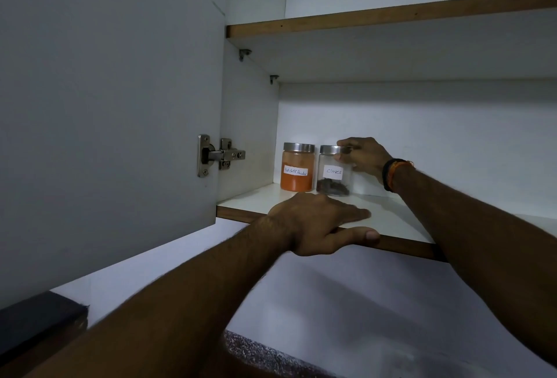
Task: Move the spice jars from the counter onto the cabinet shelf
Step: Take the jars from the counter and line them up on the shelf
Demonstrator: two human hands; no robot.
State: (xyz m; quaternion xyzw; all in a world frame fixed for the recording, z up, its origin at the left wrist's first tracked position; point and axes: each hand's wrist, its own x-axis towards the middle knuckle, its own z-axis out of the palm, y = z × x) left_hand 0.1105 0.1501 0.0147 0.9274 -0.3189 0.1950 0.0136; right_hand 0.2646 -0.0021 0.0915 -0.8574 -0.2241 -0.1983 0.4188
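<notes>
gripping the cloves jar (pixel 333 171) lid, right hand (pixel 364 156); left hand (pixel 319 221) flat, fingers straight, on shelf (pixel 401 221)

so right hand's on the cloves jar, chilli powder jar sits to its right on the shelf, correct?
Not quite. In the head view the red chilli powder jar stands left of the cloves jar, not right. The right hand does grip the cloves jar's lid, on the shelf.
</notes>
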